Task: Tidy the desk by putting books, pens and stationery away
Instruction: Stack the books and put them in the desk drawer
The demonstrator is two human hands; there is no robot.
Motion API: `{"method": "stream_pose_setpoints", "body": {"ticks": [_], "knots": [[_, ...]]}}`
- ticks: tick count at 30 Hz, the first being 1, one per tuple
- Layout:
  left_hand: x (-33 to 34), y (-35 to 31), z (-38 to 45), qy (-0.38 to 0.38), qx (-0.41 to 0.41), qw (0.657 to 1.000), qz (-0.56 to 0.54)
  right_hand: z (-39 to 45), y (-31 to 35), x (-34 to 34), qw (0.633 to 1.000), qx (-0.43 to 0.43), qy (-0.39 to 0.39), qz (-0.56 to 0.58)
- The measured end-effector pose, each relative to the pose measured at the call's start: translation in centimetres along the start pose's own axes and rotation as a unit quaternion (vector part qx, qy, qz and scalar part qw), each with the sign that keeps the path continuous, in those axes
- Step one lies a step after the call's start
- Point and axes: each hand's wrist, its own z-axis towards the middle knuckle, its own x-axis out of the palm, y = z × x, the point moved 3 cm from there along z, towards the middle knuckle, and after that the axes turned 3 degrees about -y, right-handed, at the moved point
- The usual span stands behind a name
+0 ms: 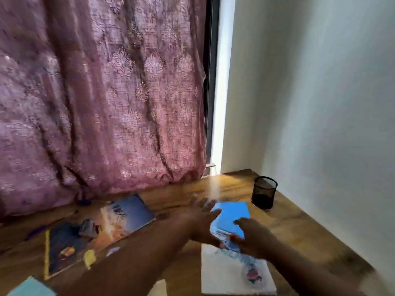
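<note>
Here the whole frame is smeared by motion blur, so edges and fine detail are hard to make out. A mauve patterned curtain point(102, 92) fills the upper left and centre, a pale wall point(320, 92) the upper right, and the wooden desk point(299, 227) runs across the bottom, cut off at the lower edge. At the lower left lies a large book with a dusky blue and orange cover point(126, 216), overlapping a dark blue book with a yellow spine point(62, 251); small blurred items on them cannot be identified, and any cover print is unreadable. A white book point(233, 274) lies at lower centre, its picture too blurred to read. Above it in the frame, the blue book point(232, 216) sits between both hands, whether lifted or resting I cannot tell. The left hand point(203, 223) is at its left edge with fingers spread, the right hand point(252, 236) at its near right corner, fingers loosely curled; a firm grip cannot be confirmed. A black mesh pen cup point(264, 192) stands upright beside the wall, just beyond the blue book.
</note>
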Motion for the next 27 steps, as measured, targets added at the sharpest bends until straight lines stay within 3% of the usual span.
{"method": "stream_pose_setpoints", "body": {"ticks": [3, 7, 14, 27], "knots": [[3.6, -3.5, 2.2, 0.132, 0.004, 0.991, -0.024, -0.6, -2.3, 2.2, 0.998, -0.046, 0.035, -0.001], [6.5, -5.0, 3.6, 0.191, -0.034, 0.98, -0.048, 0.0, -5.0, 5.2, 0.994, -0.096, 0.052, -0.009], [8.2, -5.6, 3.7, 0.183, -0.063, 0.978, -0.079, 0.5, -7.4, 4.9, 0.984, -0.161, 0.075, -0.011], [9.3, -6.5, 4.2, 0.157, 0.0, 0.984, -0.088, 0.6, -13.8, 2.9, 0.954, -0.264, 0.131, -0.053]]}}
